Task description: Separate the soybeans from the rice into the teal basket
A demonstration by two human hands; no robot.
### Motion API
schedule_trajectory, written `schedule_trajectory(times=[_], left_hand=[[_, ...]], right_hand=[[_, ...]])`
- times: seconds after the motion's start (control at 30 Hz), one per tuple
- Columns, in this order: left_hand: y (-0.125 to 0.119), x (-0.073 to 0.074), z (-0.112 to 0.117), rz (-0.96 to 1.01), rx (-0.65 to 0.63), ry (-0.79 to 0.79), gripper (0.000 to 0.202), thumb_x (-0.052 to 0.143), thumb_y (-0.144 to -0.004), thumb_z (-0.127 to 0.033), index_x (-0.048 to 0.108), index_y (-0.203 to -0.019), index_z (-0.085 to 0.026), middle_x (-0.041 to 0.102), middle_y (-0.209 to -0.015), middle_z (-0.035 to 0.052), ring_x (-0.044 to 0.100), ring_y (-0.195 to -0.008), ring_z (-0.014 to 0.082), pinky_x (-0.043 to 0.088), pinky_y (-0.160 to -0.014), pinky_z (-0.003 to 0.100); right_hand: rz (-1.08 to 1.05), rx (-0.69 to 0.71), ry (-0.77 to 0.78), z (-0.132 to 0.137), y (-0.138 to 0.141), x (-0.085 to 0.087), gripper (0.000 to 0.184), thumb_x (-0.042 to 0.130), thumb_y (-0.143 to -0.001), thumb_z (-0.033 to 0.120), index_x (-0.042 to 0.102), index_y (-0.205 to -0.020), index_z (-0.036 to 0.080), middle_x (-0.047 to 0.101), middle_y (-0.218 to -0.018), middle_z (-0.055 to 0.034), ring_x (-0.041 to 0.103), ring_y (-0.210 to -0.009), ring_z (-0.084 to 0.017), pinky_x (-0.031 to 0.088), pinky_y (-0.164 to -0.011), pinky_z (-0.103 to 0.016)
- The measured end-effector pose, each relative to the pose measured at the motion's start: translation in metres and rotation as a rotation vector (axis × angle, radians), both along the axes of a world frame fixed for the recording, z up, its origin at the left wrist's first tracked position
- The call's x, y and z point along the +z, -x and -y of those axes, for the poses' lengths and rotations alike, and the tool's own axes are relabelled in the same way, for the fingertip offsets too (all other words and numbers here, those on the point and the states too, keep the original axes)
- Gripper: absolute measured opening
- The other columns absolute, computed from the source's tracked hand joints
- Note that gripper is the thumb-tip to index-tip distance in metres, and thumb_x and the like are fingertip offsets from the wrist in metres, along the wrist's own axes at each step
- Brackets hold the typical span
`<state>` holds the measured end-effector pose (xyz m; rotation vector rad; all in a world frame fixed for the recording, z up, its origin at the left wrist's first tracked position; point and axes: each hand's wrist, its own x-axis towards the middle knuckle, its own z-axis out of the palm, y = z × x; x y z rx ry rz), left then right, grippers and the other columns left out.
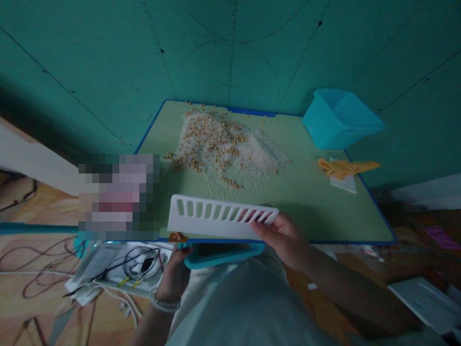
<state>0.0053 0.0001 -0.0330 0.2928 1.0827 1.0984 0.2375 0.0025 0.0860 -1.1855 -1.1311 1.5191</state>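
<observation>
My right hand is closed on the right end of a white slotted plastic panel, its row of long slots along the upper edge, held above the near table edge. My left hand grips the left side of a teal bin below that edge, against my body. Most of the bin's inside is hidden under the table edge and panel; a few grains show at its mouth. Ahead of the panel, white rice-like grains lie spread on the table, mixed with round tan beans.
The pale green table has a blue rim and stands against a green wall. A turquoise bin sits at its back right corner, near a crumpled orange cloth. A tray of cables lies on the floor at left.
</observation>
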Motion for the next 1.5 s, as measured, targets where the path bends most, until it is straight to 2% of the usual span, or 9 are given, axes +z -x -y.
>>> schedule_trajectory(times=[0.13, 0.27, 0.47, 0.63, 0.8, 0.97, 1.1, 1.33, 1.5], left_hand=[[0.000, -0.009, 0.002, -0.005, -0.021, -0.038, 0.038, 0.079, -0.059, -0.022, 0.075, -0.096, -0.022, 0.078, -0.099, 0.0042, 0.062, -0.110, 0.0308, 0.050, -0.092, 0.039], [-0.002, -0.009, 0.001, -0.015, -0.098, -0.052, 0.033, 0.080, -0.057, -0.022, 0.077, -0.090, -0.019, 0.078, -0.098, 0.0058, 0.063, -0.109, 0.0322, 0.050, -0.093, 0.040], [0.024, 0.002, 0.002, 0.069, -0.086, 0.156, 0.018, 0.083, -0.046, -0.022, 0.075, -0.062, -0.021, 0.079, -0.077, 0.0065, 0.067, -0.101, 0.0390, 0.055, -0.086, 0.045], [0.030, 0.008, 0.014, 0.094, -0.061, 0.251, 0.023, 0.083, -0.042, -0.023, 0.077, -0.064, -0.022, 0.079, -0.073, 0.0071, 0.066, -0.103, 0.0425, 0.055, -0.087, 0.049], [0.014, 0.015, 0.024, 0.063, -0.088, 0.217, 0.027, 0.085, -0.043, -0.024, 0.078, -0.069, -0.023, 0.080, -0.080, 0.0065, 0.063, -0.109, 0.0428, 0.052, -0.091, 0.049], [0.053, 0.010, 0.029, -0.089, 0.063, 0.214, 0.027, 0.085, -0.039, -0.022, 0.075, -0.063, -0.026, 0.079, -0.070, 0.0034, 0.065, -0.106, 0.0425, 0.054, -0.090, 0.048], [0.073, 0.005, 0.035, -0.137, -0.001, 0.178, 0.045, 0.084, -0.042, -0.022, 0.077, -0.087, -0.026, 0.080, -0.077, 0.0038, 0.067, -0.102, 0.0416, 0.056, -0.085, 0.048], [0.046, 0.008, 0.034, -0.139, -0.135, 0.082, 0.055, 0.076, -0.043, -0.018, 0.075, -0.097, -0.026, 0.080, -0.081, 0.0036, 0.067, -0.098, 0.0404, 0.056, -0.078, 0.044], [0.044, -0.005, 0.037, -0.180, -0.172, 0.082, 0.054, 0.075, -0.044, -0.018, 0.074, -0.097, -0.024, 0.078, -0.079, 0.0046, 0.067, -0.097, 0.0401, 0.057, -0.072, 0.043]], right_hand=[[0.077, -0.038, 0.004, -0.004, 0.004, -0.006, 0.025, 0.061, -0.085, 0.040, 0.068, -0.102, 0.022, 0.073, -0.104, -0.0033, 0.066, -0.099, -0.018, 0.049, -0.090, -0.032], [0.074, -0.236, -0.005, -0.014, -0.006, -0.013, 0.023, 0.067, -0.080, 0.039, 0.069, -0.098, 0.023, 0.074, -0.100, -0.0022, 0.067, -0.094, -0.019, 0.050, -0.085, -0.032], [-0.195, -0.501, 0.009, -0.019, -0.024, -0.023, 0.024, 0.079, -0.068, 0.035, 0.071, -0.089, 0.027, 0.076, -0.091, 0.0020, 0.067, -0.084, -0.017, 0.051, -0.077, -0.030], [-0.312, -0.659, 0.056, -0.015, -0.030, -0.022, 0.031, 0.086, -0.055, 0.033, 0.073, -0.082, 0.026, 0.075, -0.080, 0.0019, 0.068, -0.075, -0.016, 0.053, -0.070, -0.030], [-0.349, -0.735, 0.032, -0.012, -0.030, -0.022, 0.035, 0.088, -0.050, 0.032, 0.073, -0.081, 0.025, 0.075, -0.079, 0.0014, 0.068, -0.074, -0.016, 0.054, -0.069, -0.029], [-0.359, -0.766, 0.020, -0.012, -0.031, -0.025, 0.035, 0.089, -0.049, 0.033, 0.074, -0.079, 0.025, 0.075, -0.077, 0.0017, 0.067, -0.071, -0.014, 0.054, -0.067, -0.027], [-0.356, -0.778, 0.018, -0.014, -0.030, -0.026, 0.036, 0.088, -0.049, 0.032, 0.074, -0.080, 0.025, 0.075, -0.077, 0.0014, 0.067, -0.071, -0.014, 0.054, -0.066, -0.027], [-0.344, -0.771, 0.029, -0.012, -0.031, -0.025, 0.034, 0.088, -0.049, 0.031, 0.073, -0.079, 0.025, 0.075, -0.079, 0.0014, 0.068, -0.073, -0.015, 0.056, -0.067, -0.029], [-0.333, -0.771, -0.009, -0.012, -0.032, -0.026, 0.033, 0.087, -0.051, 0.030, 0.073, -0.080, 0.026, 0.074, -0.078, 0.0014, 0.068, -0.072, -0.016, 0.055, -0.067, -0.030]])
